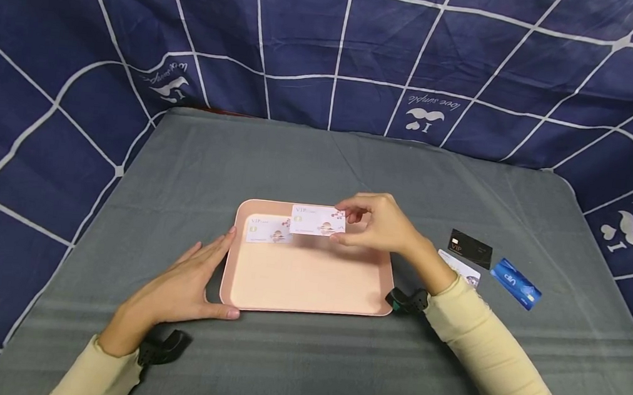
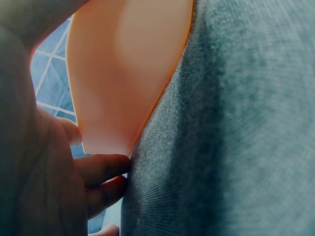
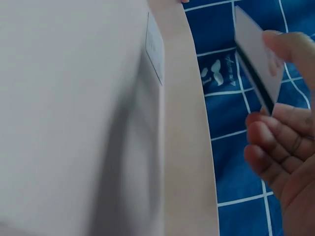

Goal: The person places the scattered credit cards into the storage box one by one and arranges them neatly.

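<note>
A white VIP card point(image 1: 314, 220) is pinched at its right edge between the thumb and fingers of my right hand point(image 1: 379, 223). It hangs over the upper part of a shallow pink tray point(image 1: 309, 285). A second white VIP card point(image 1: 262, 232) lies in the tray's upper left corner, its right end partly hidden by the held one. My left hand point(image 1: 187, 286) rests at the tray's left side, with outstretched fingers along the rim and the thumb near the lower left corner. In the right wrist view the held card point(image 3: 258, 54) is tilted, showing a dark stripe on its back.
Right of the tray, behind my right forearm, lie a black VIP card point(image 1: 470, 248), a blue VIP card point(image 1: 516, 284) and a white card point(image 1: 460, 268) partly covered by the sleeve. Grey cloth point(image 1: 301, 372) covers the table; a navy checked curtain point(image 1: 302, 33) surrounds it.
</note>
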Tool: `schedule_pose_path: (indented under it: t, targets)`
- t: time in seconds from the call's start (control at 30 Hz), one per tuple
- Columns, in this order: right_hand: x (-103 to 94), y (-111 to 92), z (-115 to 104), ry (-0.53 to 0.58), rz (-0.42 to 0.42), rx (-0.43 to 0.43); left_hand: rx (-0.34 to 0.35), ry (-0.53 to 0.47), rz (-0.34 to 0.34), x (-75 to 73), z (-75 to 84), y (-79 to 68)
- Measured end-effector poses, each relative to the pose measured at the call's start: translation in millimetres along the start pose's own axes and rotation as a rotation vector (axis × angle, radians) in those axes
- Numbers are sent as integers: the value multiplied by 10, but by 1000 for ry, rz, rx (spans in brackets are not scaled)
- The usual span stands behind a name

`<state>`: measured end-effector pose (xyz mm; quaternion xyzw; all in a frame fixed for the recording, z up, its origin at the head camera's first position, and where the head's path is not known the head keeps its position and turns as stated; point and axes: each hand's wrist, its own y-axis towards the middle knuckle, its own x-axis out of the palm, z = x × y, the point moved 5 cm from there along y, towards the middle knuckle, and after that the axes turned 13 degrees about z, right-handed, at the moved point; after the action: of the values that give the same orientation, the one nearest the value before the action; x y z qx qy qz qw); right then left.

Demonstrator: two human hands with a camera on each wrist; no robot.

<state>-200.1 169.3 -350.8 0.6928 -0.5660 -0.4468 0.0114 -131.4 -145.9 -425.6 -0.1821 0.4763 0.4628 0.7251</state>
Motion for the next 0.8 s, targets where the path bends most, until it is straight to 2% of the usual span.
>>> schedule_pose_path:
  t: [0.17, 0.6, 0.8]
  targets:
    - [68, 0, 46, -37, -48, 31, 3, 2, 0, -2, -9, -6]
    - [180, 2, 73, -215, -168, 0, 4, 3, -10, -8, -11, 1]
    - [224, -5, 92, -252, -205, 6, 0, 3, -10, -8, -9, -5]
